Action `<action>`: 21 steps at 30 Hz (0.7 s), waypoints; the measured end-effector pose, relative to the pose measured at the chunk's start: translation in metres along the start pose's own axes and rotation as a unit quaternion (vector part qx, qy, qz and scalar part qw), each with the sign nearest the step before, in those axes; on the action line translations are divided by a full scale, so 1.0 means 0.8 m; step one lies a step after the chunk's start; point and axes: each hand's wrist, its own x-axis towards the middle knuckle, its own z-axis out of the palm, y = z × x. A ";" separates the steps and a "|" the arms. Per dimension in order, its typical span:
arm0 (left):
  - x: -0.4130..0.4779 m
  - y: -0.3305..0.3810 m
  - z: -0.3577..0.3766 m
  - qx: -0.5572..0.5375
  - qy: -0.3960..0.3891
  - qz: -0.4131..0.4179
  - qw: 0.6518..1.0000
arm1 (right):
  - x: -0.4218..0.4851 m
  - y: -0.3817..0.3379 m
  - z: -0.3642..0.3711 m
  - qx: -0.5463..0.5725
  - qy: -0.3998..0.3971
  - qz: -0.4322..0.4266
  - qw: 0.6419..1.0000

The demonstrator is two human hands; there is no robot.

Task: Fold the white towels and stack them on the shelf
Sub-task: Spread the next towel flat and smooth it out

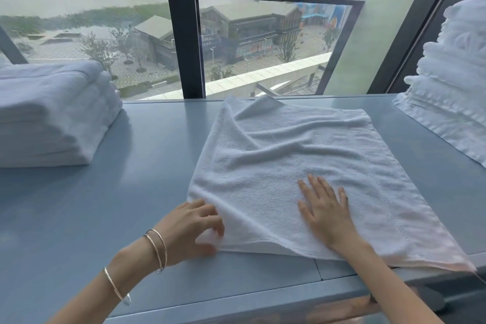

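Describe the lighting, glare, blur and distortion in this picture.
Head view: soft daylight from the window, only faint shadows under the left hand and right hand; the right pile is overexposed; wide-angle bending curves the shelf edge; the towel is slightly soft.

Light: soft daylight through window [105,34] | shadows: faint | edges: bowed (wide-angle) | focus: slightly soft

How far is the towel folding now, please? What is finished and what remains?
Done: a folded stack sits at the left of the shelf. In hand: one towel lies spread and wrinkled; the left hand pinches its near corner and the right hand presses it flat. Left: folding this towel, stacking it, and probably the rougher pile at right.
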 end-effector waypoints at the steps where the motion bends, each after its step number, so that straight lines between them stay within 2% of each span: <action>1: 0.002 0.000 -0.002 -0.015 0.004 0.001 1.000 | 0.000 0.000 0.000 0.003 -0.001 -0.001 1.000; 4: 0.005 -0.006 -0.007 -0.022 -0.009 -0.006 1.000 | -0.001 0.000 0.000 0.004 -0.004 0.001 1.000; 8: 0.004 -0.008 -0.030 -0.074 -0.171 -0.077 0.979 | -0.001 0.001 0.003 0.008 0.000 -0.003 1.000; 10: 0.010 -0.009 -0.043 -0.014 -0.230 -0.100 0.968 | -0.001 0.001 0.003 0.011 -0.002 -0.001 1.000; 12: 0.027 -0.010 -0.051 0.026 -0.216 -0.110 0.970 | -0.002 -0.003 -0.002 0.008 -0.011 0.013 1.000; 16: 0.107 -0.022 -0.029 -0.014 -0.017 -0.080 0.997 | -0.010 -0.039 -0.014 0.030 -0.024 0.051 0.998; 18: 0.151 -0.032 -0.005 0.008 -0.024 -0.084 0.996 | -0.011 -0.056 -0.010 0.045 -0.014 0.046 0.998; 21: 0.180 -0.054 0.022 0.017 -0.118 -0.135 0.984 | -0.003 -0.048 0.001 0.028 -0.022 0.052 0.998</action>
